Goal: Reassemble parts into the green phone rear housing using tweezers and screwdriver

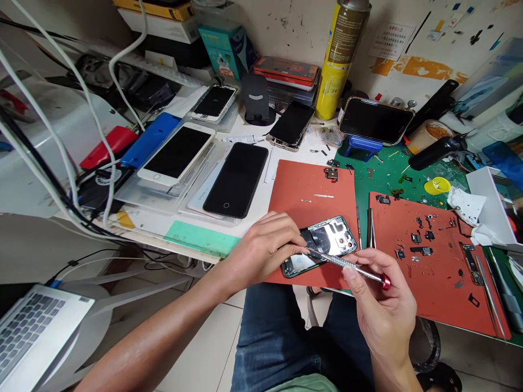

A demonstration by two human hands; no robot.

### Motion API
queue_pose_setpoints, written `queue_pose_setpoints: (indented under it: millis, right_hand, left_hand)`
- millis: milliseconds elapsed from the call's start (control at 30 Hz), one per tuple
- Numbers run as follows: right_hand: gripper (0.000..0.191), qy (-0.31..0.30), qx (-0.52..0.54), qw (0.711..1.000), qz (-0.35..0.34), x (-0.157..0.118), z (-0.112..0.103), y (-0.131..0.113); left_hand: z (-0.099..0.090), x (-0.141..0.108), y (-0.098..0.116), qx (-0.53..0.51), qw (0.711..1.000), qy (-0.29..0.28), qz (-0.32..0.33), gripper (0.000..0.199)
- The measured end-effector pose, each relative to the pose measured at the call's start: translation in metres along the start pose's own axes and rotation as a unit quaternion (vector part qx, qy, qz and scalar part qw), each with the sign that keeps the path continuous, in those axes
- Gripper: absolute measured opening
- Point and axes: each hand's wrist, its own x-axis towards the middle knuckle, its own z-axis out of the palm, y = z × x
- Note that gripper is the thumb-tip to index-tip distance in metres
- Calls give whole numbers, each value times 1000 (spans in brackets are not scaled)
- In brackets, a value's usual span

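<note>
My right hand (384, 305) holds a slim silver screwdriver (339, 262) with a red end cap, its shaft slanting down to the left. The fingers of my left hand (273, 245) are pinched together around the screwdriver's tip end. Beneath both hands lies an opened phone housing (337, 239), its bare inside facing up, with a camera cutout at the upper right. My left hand covers part of its left side. The housing rests on a red-brown work mat (314, 185).
Small phone parts (420, 250) and tweezers (490, 288) lie on a second mat (392, 218) at right. Several phones, among them a black one (237, 179), lie at left. A yellow spray can (341, 60) stands behind, near a phone propped (376, 121) on a blue stand.
</note>
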Motion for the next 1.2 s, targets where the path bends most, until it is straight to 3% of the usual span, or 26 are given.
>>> queue_pose_setpoints:
  millis: [567,767,867,1000,1200]
  right_hand:
    - [27,-1,11,1000,-6,0,1,2]
    - [27,8,8,1000,-10,0,3,1]
    - [27,48,-15,998,-32,-2,5,-2]
    - [26,115,-97,984,-93,-5,11,-1]
    - [28,119,-189,957,-184,-7,17,8]
  left_hand:
    - [0,-1,0,-5,1000,-10,-21,5]
    - [-3,-1,4,19,1000,3,-14,20]
    - [-7,-6,15,83,996,3,-41,41]
    - [-7,-18,31,217,973,-67,-47,65]
    - [-1,-18,40,292,950,-108,8,53]
